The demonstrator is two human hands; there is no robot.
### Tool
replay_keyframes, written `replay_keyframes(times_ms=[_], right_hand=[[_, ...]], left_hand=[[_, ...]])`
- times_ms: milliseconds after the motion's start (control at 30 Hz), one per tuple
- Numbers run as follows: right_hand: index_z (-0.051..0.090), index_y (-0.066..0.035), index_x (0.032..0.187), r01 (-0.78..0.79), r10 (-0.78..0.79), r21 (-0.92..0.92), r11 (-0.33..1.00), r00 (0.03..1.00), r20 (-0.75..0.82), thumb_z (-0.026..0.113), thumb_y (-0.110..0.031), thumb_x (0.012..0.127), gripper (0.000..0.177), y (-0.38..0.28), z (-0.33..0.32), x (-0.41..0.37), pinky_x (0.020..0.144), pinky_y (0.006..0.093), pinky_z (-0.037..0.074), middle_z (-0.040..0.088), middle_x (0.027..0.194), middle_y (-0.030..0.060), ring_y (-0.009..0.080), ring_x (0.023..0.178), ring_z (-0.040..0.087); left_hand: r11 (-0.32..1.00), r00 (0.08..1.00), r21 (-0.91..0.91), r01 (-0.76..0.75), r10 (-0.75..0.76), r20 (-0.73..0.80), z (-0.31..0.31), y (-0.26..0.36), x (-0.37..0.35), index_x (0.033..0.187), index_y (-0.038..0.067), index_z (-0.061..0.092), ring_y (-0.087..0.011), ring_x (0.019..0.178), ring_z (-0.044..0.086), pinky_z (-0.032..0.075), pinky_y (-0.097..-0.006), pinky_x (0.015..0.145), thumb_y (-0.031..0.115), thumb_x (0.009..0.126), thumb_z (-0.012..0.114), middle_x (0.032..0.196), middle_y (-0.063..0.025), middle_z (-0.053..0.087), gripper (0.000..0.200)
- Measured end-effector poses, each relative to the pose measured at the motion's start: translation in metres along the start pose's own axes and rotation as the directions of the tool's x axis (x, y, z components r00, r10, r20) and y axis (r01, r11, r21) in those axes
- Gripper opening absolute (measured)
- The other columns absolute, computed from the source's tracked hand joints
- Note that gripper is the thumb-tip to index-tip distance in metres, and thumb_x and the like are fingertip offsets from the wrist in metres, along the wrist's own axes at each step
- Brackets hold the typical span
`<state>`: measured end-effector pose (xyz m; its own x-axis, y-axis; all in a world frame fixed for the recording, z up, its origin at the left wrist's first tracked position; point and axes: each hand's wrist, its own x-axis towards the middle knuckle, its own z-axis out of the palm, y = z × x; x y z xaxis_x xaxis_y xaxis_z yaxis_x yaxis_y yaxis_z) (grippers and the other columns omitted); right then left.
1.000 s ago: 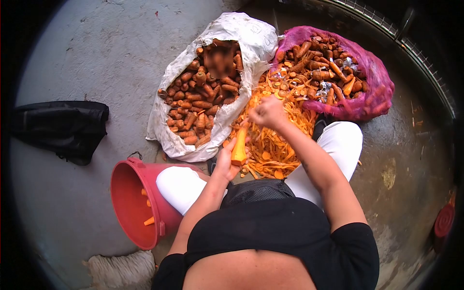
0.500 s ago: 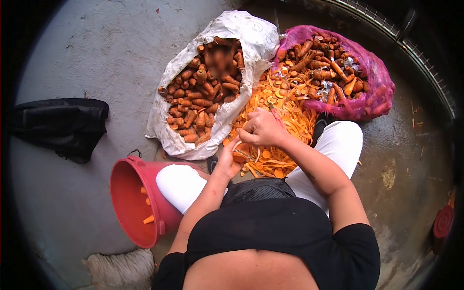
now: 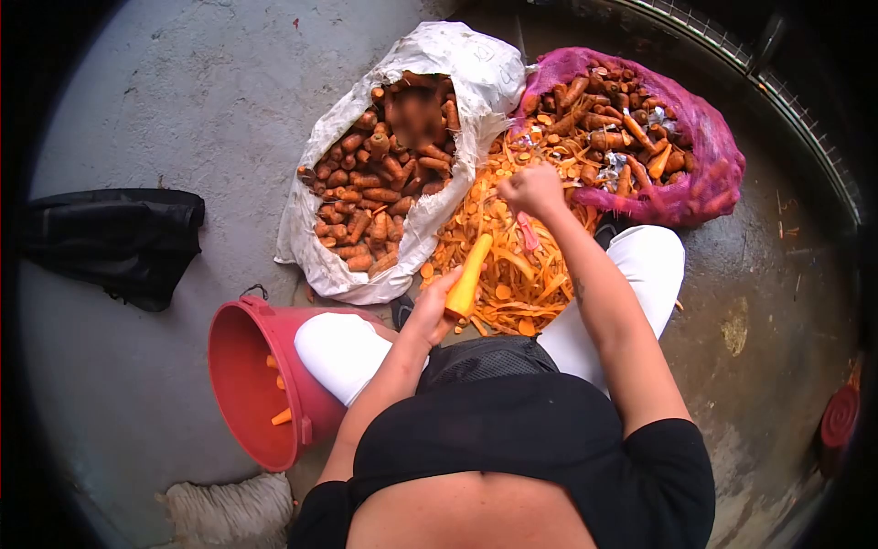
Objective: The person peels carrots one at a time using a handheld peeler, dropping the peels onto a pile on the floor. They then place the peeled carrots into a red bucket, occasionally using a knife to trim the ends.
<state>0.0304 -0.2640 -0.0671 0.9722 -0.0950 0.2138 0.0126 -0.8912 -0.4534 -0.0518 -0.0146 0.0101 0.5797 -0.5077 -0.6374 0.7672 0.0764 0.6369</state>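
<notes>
My left hand (image 3: 430,311) is closed around the thick end of a bright, peeled-looking carrot (image 3: 470,275), whose narrow end points up and away from me. Further forward and to the right, my right hand (image 3: 535,190) is a fist over the heap of orange peelings (image 3: 508,247). What the fist holds, if anything, I cannot tell. A pink strip (image 3: 528,231), like a tool handle, shows just below that fist against the peelings. Round slices of carrot lie among the shavings.
A white sack (image 3: 315,197) of unpeeled carrots lies open ahead; a pink mesh sack (image 3: 722,174) holds more at the right. Beside my left knee a red bucket (image 3: 242,375) leans, with several peeled carrots inside. A black cloth (image 3: 119,233) lies far left, a pale cloth (image 3: 233,508) near left.
My right hand has moved away from the left, forward and to the right. The carrot in my left hand now points forward, its length in full view.
</notes>
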Motion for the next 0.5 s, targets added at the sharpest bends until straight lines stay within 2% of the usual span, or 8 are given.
replay_keyframes(times_ms=[100,200,233,333,367,433,467,500], right_hand=[[0.068,-0.002,0.072,-0.573,0.572,0.001,0.820,0.819,0.033,0.044,-0.047,0.082,0.052,0.041,0.018,0.001,0.076,0.0420,0.051,0.066,0.081,0.0216,0.0353,0.080,0.066],[0.071,-0.007,0.092,-0.746,0.701,0.433,0.507,0.648,0.296,0.043,-0.057,0.083,0.058,0.074,0.062,-0.001,0.070,0.0396,0.050,0.066,0.077,0.0176,0.0298,0.073,0.066],[0.071,-0.010,0.098,-0.781,0.658,0.592,0.197,0.553,0.511,0.042,-0.065,0.083,0.063,0.065,0.063,0.003,0.066,0.0371,0.049,0.065,0.071,0.0142,0.0257,0.068,0.064],[0.054,-0.012,0.122,-0.645,0.303,0.764,0.026,0.733,0.609,0.051,-0.068,0.081,0.070,0.013,0.010,-0.015,0.054,0.0300,0.039,0.059,0.087,0.0096,0.0137,0.061,0.045],[0.044,-0.019,0.139,-0.655,0.172,0.742,0.141,0.754,0.634,0.052,-0.066,0.082,0.075,0.006,0.000,-0.016,0.055,0.0298,0.038,0.059,0.096,0.0110,0.0135,0.059,0.037],[0.058,-0.010,0.121,-0.316,0.069,0.377,0.871,0.837,0.542,0.065,-0.059,0.076,0.067,0.011,0.025,-0.008,0.064,0.0342,0.044,0.058,0.090,0.0106,0.0176,0.069,0.050],[0.062,-0.004,0.102,-0.154,0.137,0.012,0.988,0.908,0.396,0.073,-0.049,0.070,0.056,0.006,0.020,-0.021,0.070,0.0389,0.047,0.059,0.084,0.0121,0.0246,0.081,0.059],[0.061,-0.003,0.101,-0.212,0.178,0.072,0.975,0.930,0.322,0.068,-0.040,0.076,0.045,-0.002,0.019,-0.028,0.071,0.0414,0.049,0.061,0.080,0.0145,0.0305,0.077,0.061]], left_hand=[[0.998,0.995,-0.067,0.015,-0.008,0.100,0.004,0.007,-0.010,0.128,0.000,0.046,-0.0121,0.072,0.054,0.045,-0.0233,0.062,0.030,0.099,0.037,0.082,-0.0060,0.057,0.043],[0.969,0.992,-0.245,0.013,0.018,0.124,0.000,0.013,-0.012,0.124,0.002,0.048,-0.0136,0.071,0.055,0.046,-0.0250,0.062,0.029,0.096,0.044,0.080,-0.0059,0.056,0.039],[0.957,0.997,-0.291,0.000,0.023,0.074,0.002,0.014,-0.013,0.123,0.003,0.048,-0.0145,0.071,0.056,0.047,-0.0260,0.062,0.028,0.095,0.047,0.079,-0.0056,0.056,0.038],[0.974,0.998,-0.225,-0.030,0.040,0.040,-0.014,0.012,-0.010,0.118,0.004,0.048,-0.0150,0.072,0.056,0.047,-0.0272,0.060,0.025,0.089,0.057,0.081,-0.0060,0.055,0.037],[0.985,0.998,-0.168,-0.040,0.049,0.048,-0.019,0.011,-0.009,0.117,0.005,0.048,-0.0148,0.072,0.056,0.047,-0.0273,0.060,0.024,0.087,0.060,0.082,-0.0063,0.055,0.038],[0.815,0.925,0.509,-0.276,0.370,-0.091,-0.014,0.019,-0.011,0.112,0.005,0.047,-0.0155,0.063,0.057,0.048,-0.0272,0.053,0.016,0.081,0.065,0.079,-0.0061,0.056,0.037],[0.547,0.819,0.771,-0.326,0.571,-0.059,-0.021,0.023,-0.012,0.112,0.006,0.046,-0.0159,0.059,0.058,0.049,-0.0268,0.051,0.015,0.080,0.065,0.077,-0.0057,0.056,0.038],[0.636,0.804,0.671,-0.381,0.586,-0.100,-0.031,0.033,-0.015,0.111,0.006,0.047,-0.0160,0.057,0.058,0.049,-0.0262,0.051,0.014,0.079,0.066,0.077,-0.0055,0.056,0.038]])
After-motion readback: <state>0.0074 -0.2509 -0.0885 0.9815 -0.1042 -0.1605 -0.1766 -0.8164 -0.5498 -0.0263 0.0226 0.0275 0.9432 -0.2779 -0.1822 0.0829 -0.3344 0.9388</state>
